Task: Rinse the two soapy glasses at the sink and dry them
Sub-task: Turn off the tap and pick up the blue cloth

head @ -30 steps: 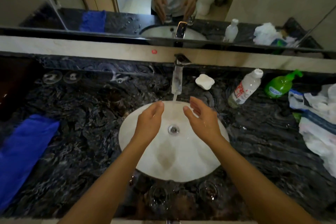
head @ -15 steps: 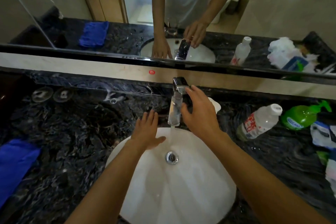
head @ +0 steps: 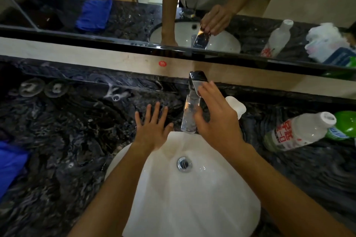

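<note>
Neither glass shows on the counter in this view; only the reflection of one glass [head: 188, 8] appears in the mirror, at the counter's near edge. My right hand [head: 215, 119] is on the chrome faucet [head: 189, 113], with its fingers over the lever [head: 196, 78] and its thumb beside the spout. My left hand [head: 152, 129] lies flat with fingers spread on the dark counter at the back-left rim of the white sink [head: 192, 208]. No stream of water shows under the spout.
A blue cloth [head: 9, 163] lies at the left edge of the dark marble counter [head: 67, 140]. Right of the faucet are a white soap [head: 236, 106], a lying clear bottle [head: 300, 132] and a green bottle [head: 344, 125]. Two clear round discs [head: 31, 86] sit back left.
Both hands left the basin; my right hand went up to the faucet lever and my left settled flat on the counter. The water stream seen earlier is gone. The view tilted up.
</note>
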A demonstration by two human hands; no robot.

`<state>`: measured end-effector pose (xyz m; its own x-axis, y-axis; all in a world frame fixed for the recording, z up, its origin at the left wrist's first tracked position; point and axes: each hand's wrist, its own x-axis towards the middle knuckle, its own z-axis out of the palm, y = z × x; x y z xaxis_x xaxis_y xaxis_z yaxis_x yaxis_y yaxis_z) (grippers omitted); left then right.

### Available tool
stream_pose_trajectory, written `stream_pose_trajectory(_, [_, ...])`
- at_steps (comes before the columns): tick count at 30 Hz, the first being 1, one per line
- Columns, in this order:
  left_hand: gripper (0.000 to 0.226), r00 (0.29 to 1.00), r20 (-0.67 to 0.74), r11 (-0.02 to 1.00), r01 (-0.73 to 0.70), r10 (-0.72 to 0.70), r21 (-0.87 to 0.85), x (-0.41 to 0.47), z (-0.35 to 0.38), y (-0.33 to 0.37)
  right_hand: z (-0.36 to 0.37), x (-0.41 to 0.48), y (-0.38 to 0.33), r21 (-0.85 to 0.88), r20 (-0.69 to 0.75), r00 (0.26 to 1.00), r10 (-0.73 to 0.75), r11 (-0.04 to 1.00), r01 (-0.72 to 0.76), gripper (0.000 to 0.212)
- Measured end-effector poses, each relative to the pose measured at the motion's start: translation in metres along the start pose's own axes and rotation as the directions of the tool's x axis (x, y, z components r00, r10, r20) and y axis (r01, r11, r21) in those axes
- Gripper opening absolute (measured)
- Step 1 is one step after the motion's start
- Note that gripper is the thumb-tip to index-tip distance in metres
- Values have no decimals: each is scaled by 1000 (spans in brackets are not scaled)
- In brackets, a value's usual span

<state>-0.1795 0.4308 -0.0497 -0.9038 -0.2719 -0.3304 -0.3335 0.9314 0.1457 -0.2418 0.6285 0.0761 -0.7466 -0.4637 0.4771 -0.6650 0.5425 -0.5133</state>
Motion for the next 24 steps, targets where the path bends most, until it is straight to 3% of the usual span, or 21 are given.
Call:
stream_pose_trajectory(7, [67,1000,-3,1000,-9,9,-9,0,1,-1,15,-31,15,-93,11,996,-94,991,94,60])
stream_pose_trajectory(16, [69,1000,23,1000,-10,11,-18,0,-2,-2,20,-29,15,-86,-38,995,-89,993,85,60])
stream_pose_trajectory(21, [71,999,47,998,-18,21,-61,-4,-14,-5,10,-23,13,-29,22,1000,-4,1000,4,72])
stream_pose_trajectory(24, [72,999,39,995,-7,11,-102,-17,-21,-13,2,-17,2,14,53,997,64,998,-65,64])
